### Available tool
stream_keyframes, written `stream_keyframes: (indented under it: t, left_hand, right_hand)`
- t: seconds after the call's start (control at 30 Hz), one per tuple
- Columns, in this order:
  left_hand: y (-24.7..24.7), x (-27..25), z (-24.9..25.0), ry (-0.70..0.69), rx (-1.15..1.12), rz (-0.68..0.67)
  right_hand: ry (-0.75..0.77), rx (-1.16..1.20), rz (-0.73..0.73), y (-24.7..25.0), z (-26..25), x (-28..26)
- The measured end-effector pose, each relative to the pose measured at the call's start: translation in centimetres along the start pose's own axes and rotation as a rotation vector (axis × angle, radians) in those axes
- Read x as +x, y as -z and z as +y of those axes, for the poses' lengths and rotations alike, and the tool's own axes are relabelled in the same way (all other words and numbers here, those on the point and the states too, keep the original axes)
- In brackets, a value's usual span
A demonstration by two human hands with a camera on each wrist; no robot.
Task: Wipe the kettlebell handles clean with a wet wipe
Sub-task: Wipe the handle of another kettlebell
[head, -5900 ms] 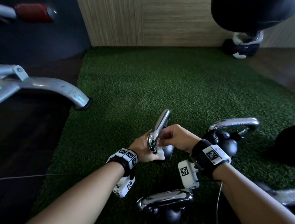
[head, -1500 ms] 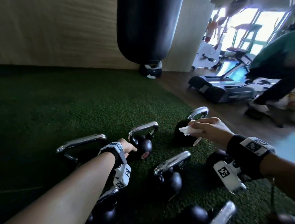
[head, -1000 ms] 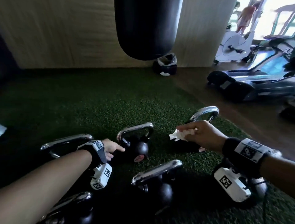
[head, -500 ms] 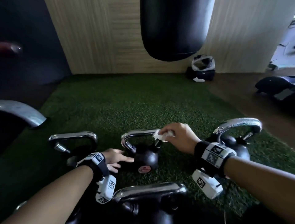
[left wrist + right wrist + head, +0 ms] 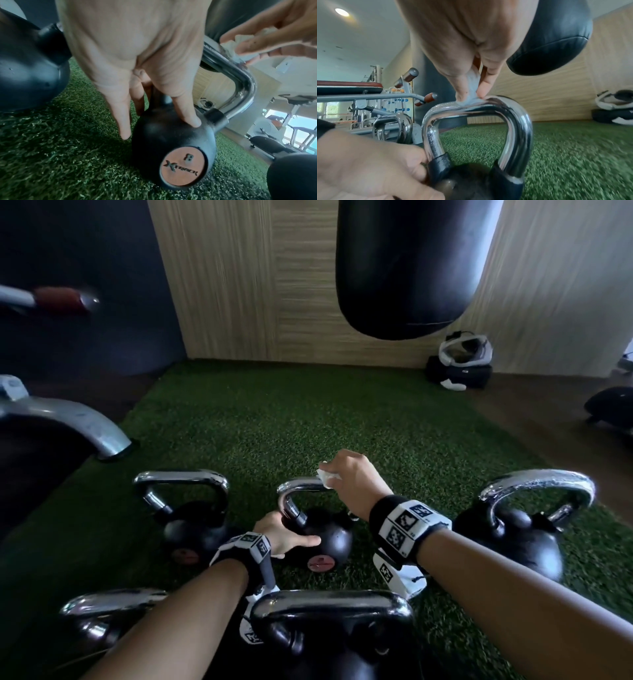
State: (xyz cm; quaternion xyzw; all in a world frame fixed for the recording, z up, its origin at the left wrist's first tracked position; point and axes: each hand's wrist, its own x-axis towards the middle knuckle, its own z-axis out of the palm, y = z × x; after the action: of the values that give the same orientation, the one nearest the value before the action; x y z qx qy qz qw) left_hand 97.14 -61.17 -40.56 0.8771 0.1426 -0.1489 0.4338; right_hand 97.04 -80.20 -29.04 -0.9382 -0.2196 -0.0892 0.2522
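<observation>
A small black kettlebell [image 5: 329, 539] with a chrome handle [image 5: 291, 494] stands on the green turf between my arms. My right hand [image 5: 352, 481] pinches a crumpled white wet wipe [image 5: 327, 475] and presses it on the top bar of that handle. The right wrist view has the wipe [image 5: 471, 94] squeezed between thumb and fingers on the chrome bar [image 5: 513, 121]. My left hand [image 5: 284, 534] grips the ball at the handle's left post, with the thumb [image 5: 187, 115] lying across the black body [image 5: 171, 148].
More kettlebells stand around: one left [image 5: 191, 529], one right [image 5: 520, 535], one near [image 5: 329, 631], one near left [image 5: 102, 611]. A black punching bag [image 5: 411, 268] hangs ahead. A bench leg [image 5: 68, 422] ends at the turf's left edge. Dark gear [image 5: 459, 364] lies by the wall.
The view has swung left. My right hand carried the wipe from the right kettlebell to the middle one's handle. My left hand closed round that kettlebell's ball.
</observation>
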Motion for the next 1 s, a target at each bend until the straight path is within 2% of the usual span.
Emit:
stream_keyframes:
  t: [0.17,0.27,0.43,0.57,0.7,0.87,1.0]
  left_hand:
    - [0.0,0.3,0.0,-0.003,0.056,0.003]
    - [-0.2,0.1,0.2,0.006,0.069,0.022]
    - [-0.2,0.1,0.3,0.010,0.115,0.012]
    - [0.2,0.2,0.3,-0.033,0.223,0.018]
    - [0.1,0.1,0.1,-0.055,0.171,0.012]
    - [0.1,0.3,-0.2,-0.059,0.145,0.023]
    - [0.0,0.2,-0.4,-0.071,0.116,0.010]
  right_hand:
    - [0.040,-0.224,-0.121,1.0,0.8,0.1]
    - [-0.046,-0.209,-0.090,1.6,2.1,-0.3]
    - [-0.013,-0.149,-0.096,1.1,1.2,-0.3]
    - [-0.165,-0.048,0.005,1.7,3.6,-1.1]
    - [-0.350,0.013,-0.025,1.5,5.4,-1.6]
    - [-0.375,0.151,0.065,0.7,6.8,-1.9]
    - [-0.528,0.291,-0.044,-0.3,8.4,-2.4]
